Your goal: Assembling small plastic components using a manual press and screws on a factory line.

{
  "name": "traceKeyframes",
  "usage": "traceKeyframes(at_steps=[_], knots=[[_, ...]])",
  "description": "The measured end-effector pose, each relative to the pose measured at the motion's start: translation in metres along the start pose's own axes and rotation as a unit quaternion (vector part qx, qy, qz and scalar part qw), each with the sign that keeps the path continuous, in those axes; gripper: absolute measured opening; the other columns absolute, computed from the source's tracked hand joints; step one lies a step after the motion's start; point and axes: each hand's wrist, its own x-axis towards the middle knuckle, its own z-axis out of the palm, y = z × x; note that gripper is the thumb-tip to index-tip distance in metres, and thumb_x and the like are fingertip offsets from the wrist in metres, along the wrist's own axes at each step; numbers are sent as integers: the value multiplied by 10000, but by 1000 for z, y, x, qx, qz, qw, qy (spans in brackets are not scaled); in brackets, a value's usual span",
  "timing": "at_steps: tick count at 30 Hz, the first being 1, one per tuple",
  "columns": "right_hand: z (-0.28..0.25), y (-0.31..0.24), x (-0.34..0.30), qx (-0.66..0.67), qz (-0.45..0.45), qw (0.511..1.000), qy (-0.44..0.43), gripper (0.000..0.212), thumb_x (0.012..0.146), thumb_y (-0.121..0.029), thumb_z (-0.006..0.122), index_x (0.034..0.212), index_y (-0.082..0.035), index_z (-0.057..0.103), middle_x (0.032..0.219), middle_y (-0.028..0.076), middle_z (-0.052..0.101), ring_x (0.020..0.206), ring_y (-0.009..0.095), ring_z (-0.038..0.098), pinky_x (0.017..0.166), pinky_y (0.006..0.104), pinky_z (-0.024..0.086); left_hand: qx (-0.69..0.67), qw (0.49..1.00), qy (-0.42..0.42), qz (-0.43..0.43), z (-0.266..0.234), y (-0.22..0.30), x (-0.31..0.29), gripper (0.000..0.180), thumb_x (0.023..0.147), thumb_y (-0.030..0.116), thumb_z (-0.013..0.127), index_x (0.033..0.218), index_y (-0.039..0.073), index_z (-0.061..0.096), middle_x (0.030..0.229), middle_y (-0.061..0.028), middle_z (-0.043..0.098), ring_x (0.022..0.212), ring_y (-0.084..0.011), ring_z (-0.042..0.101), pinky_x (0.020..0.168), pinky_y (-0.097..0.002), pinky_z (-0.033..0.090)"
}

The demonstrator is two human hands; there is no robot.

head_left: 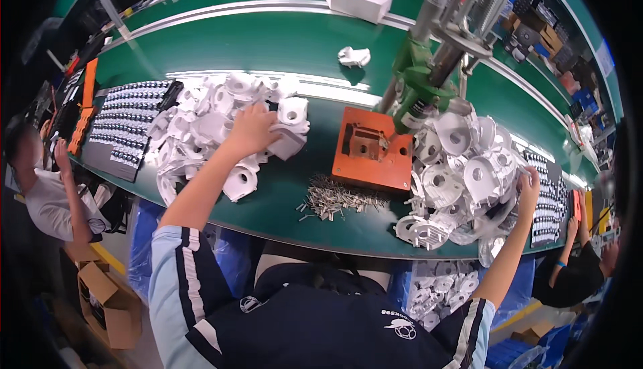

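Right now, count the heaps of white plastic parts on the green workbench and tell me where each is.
2: the left heap, with the left hand at it, and the right heap, beyond the orange fixture block, with the right hand at its outer edge.

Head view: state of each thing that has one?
Left hand: on a white part, grip unclear
Right hand: at the right heap, grip unclear
Left heap: loose
Right heap: loose
Metal pins: loose, piled
Orange fixture: no white part on it
White box: flap open
Cardboard box: open
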Motion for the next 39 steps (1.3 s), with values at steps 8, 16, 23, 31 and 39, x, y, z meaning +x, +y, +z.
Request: traceKeyframes(at_steps=[8, 16, 23, 31, 39], knots=[[3, -10, -2, 90, 70, 992, 49, 269, 857, -145, 536, 1112, -63, 510, 1032, 41, 495, 877, 134, 525, 707, 255, 459, -553, 827, -25, -96, -35, 15, -31, 417, 701, 166, 662, 1042, -57, 571, 903, -71, 601, 857, -152, 567, 758, -277, 430], [-7, -27, -19, -28, 7, 996, 89, 222, 836, -165, 536, 1030, -76, 472, 892, 23, 488, 645, 118, 529, 560, 247, 452, -890, 390, 3, -236, 1, 56, -105, 430, 815, 326, 510, 1111, 14, 512, 1023, -150, 602, 921, -297, 617, 795, -415, 531], [-13, -41, -21, 11, -20, 989, 147, 229, 791, -115, 535, 986, -46, 438, 828, 72, 536, 698, 120, 538, 579, 219, 398, -936, 247, -23, -251, 38, 78, -125, 384, 886, 327, 437, 1075, 25, 579, 1053, -117, 635, 991, -272, 608, 865, -444, 501], [15, -153, -95, 162, -128, 972, 110, 233, 771, 10, 524, 981, -54, 446, 1091, 102, 488, 932, 145, 505, 816, 250, 403, -938, 297, 4, -180, 28, 104, -120, 398, 890, 173, 466, 1261, 30, 445, 1214, -117, 537, 1094, -231, 539, 903, -380, 472], [136, -223, -202, 43, -189, 906, -376, 221, 704, 16, 507, 923, -12, 499, 1082, 112, 462, 1002, 178, 476, 921, 293, 365, -696, 716, 52, 22, 1, 168, -101, 180, 938, 99, 475, 1068, -10, 533, 973, -46, 525, 860, -93, 518, 775, -227, 420]])
